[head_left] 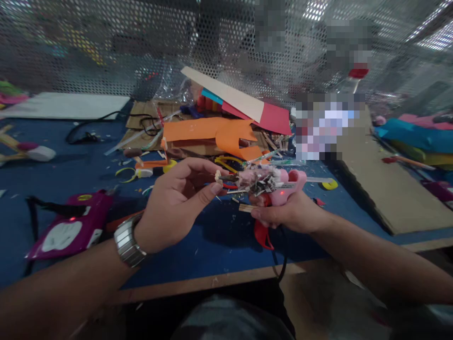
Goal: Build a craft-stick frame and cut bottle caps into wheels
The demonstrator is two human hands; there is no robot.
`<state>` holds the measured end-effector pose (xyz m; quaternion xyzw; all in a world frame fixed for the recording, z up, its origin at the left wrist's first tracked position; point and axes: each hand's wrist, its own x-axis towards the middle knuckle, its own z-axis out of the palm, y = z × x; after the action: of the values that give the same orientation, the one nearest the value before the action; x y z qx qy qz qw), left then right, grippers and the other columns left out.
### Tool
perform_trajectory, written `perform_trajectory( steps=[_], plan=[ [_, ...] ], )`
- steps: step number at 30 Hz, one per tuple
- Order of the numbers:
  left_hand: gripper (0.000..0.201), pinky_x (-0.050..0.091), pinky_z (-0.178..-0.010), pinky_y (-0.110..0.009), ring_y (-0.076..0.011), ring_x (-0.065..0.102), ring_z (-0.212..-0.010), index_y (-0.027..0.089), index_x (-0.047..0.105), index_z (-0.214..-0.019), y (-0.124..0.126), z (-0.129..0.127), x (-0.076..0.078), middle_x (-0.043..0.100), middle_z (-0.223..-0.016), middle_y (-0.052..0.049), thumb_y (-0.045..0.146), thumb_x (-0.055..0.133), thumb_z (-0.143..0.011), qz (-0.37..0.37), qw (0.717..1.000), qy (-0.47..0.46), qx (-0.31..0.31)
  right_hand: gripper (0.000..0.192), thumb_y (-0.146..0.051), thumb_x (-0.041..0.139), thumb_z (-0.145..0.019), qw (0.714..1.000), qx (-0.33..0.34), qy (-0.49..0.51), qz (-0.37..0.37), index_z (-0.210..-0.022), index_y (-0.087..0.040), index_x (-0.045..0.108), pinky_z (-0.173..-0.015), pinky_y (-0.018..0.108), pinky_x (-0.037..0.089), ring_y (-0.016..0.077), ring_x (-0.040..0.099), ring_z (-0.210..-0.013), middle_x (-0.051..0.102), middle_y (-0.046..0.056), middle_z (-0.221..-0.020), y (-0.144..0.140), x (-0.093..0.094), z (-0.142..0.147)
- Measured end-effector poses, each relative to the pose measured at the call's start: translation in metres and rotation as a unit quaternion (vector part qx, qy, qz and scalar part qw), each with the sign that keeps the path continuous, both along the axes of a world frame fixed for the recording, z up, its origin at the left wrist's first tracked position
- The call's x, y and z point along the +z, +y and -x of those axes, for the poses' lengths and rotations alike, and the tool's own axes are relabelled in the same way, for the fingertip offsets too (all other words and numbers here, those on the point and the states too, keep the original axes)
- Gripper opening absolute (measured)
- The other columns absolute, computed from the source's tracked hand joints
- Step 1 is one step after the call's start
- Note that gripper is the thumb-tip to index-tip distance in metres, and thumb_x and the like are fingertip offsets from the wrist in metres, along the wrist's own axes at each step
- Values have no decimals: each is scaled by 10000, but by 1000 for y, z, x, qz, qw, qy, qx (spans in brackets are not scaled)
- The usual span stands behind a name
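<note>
My right hand (pixel 293 212) is wrapped round a pink hot glue gun (pixel 279 186) with a lit red light and dried glue and scraps stuck on its front. A clear glue stick (pixel 318 179) pokes out of its back, and its nozzle points left. Light wooden sticks (pixel 247 208) jut out near my right thumb. With thumb and fingertips, my left hand (pixel 180 203) pinches a small pale piece (pixel 218 177) right at the nozzle tip. Whether piece and tip touch, I cannot tell. The piece's exact kind is too small to make out.
A purple pouch (pixel 76 222) with a red light lies left. Behind the hands are orange paper (pixel 198 130), red card (pixel 276 118) and wire cutters (pixel 141 172). Flat cardboard (pixel 385 189) and a red-capped bottle (pixel 348 87) stand right. A black cord (pixel 285 259) hangs over the table's front edge.
</note>
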<state>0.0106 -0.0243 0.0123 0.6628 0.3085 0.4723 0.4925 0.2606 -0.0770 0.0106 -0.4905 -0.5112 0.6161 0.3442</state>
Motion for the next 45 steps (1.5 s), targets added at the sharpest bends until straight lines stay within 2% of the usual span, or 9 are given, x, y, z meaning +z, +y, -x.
perform_trajectory(
  steps=[12, 24, 36, 45],
  plan=[
    [173, 689, -861, -233, -161, 814, -949, 226, 755, -1078, 0, 0, 0, 838, -1086, -41, 265, 875, -959, -13, 1000, -1, -4, 369, -310, 905, -782, 1000, 14, -1, -7, -778, -215, 549, -445, 198, 465, 90, 559, -512, 570, -56, -653, 0, 1, -1],
    [152, 654, -814, -144, -110, 781, -906, 221, 755, -1086, 0, 0, 0, 819, -1057, -25, 211, 845, -964, -21, 1000, 3, -5, 346, -324, 894, -793, 1000, 11, -2, -10, -796, -209, 568, -447, 200, 482, 94, 568, -511, 587, -49, -651, -1, 0, -1],
    [151, 673, -830, -198, -140, 798, -927, 225, 757, -1085, -2, 1, 1, 825, -1070, -30, 227, 852, -968, -12, 1000, 10, -7, 354, -295, 897, -768, 1000, 2, 7, -12, -771, -214, 552, -434, 190, 461, 95, 571, -503, 568, -55, -629, 0, 2, 1],
    [160, 671, -795, -189, -139, 802, -907, 226, 760, -1105, -2, 1, 1, 832, -1066, -31, 226, 847, -971, -25, 1000, 14, -3, 354, -289, 900, -771, 1000, -2, 3, -15, -811, -215, 556, -437, 194, 484, 99, 584, -513, 570, -57, -664, 1, 2, 0]
  ],
)
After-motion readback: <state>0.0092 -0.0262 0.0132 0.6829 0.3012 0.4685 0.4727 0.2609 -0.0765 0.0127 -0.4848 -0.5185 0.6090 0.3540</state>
